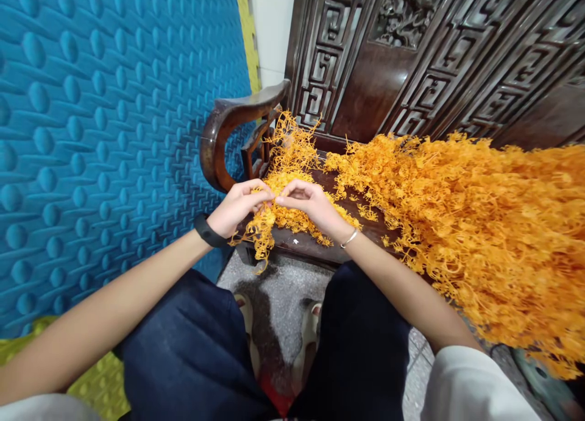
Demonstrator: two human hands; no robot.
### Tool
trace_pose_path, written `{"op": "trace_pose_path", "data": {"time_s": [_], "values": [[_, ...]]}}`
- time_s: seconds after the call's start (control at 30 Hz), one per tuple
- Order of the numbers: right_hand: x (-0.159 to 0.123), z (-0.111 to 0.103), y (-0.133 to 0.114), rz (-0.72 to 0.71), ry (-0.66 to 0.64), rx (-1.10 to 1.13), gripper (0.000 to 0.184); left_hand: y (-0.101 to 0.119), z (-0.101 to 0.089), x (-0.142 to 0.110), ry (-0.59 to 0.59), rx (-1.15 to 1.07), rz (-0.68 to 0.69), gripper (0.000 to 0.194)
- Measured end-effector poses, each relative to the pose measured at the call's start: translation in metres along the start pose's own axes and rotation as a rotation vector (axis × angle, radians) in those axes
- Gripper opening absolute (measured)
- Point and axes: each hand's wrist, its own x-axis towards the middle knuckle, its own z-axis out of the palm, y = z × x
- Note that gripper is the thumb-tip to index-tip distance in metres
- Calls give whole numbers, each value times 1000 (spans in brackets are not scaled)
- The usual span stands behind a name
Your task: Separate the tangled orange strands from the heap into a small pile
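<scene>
My left hand [242,208], with a black band at the wrist, is closed in a pinch on an orange, curly, plastic-looking strand [262,232]. The strand hangs below the fingers over the bench's front edge. Fingertip to fingertip with it, my right hand [311,206] is also pinched, a thin bangle on its wrist. What lies between the right fingertips is too small to make out. Under and behind both hands, a small heap of similar orange pieces [292,150] rests on the dark wooden bench seat [372,229].
A much larger orange pile [479,226] covers the bench to the right. The curved wooden armrest [219,128] rises at the left, and a carved backrest [375,74] stands behind. Blue textured foam matting [91,134] fills the left side. My knees are below the bench edge.
</scene>
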Motion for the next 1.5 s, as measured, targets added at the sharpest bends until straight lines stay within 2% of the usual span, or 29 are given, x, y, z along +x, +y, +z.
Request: {"op": "trace_pose_path", "data": {"time_s": [0.17, 0.27, 0.37, 0.5, 0.53, 0.6, 0.67, 0.7, 0.73, 0.8, 0.87, 1.03, 1.2, 1.4, 1.5], "values": [[6, -3, 3, -13, -4, 73, 21, -1, 3, -1, 2, 27, 75, 14], [11, -7, 8, -3, 38, 59, 22, -1, 8, -4, 11, 97, 70, 18], [16, -5, 15, -26, 116, -47, 23, -2, 14, -3, 45, 136, 25, 17], [26, -2, 24, -149, 213, -249, 21, -6, 22, 2, 112, 72, 2, 15], [30, -7, 26, -174, 256, -304, 19, -7, 23, 1, 127, 48, 1, 15], [39, -28, 27, -192, 428, -397, 17, -5, 24, -5, 129, 0, 6, 17], [47, -63, 28, -160, 704, -431, 18, -1, 24, -15, 95, -42, 39, 19], [50, -82, 29, -139, 808, -410, 18, 2, 22, -20, 77, -60, 75, 20], [52, -99, 31, -133, 848, -390, 18, 4, 21, -24, 59, -67, 109, 21], [52, -123, 36, -202, 773, -396, 16, 6, 17, -29, 23, -53, 145, 22], [50, -129, 44, -254, 645, -433, 18, 6, 14, -26, -11, -15, 141, 23], [48, -99, 58, -278, 411, -629, 9, 3, 10, -13, -6, 37, 90, 24], [50, -75, 59, -425, 199, -764, 4, -2, 6, -8, -53, 13, -9, 32], [59, -62, 61, -459, 104, -869, 4, -6, 3, -2, -242, 99, -153, 24], [63, -64, 66, -417, 86, -913, 5, -6, 4, -1, -256, 96, -160, 23]]}}
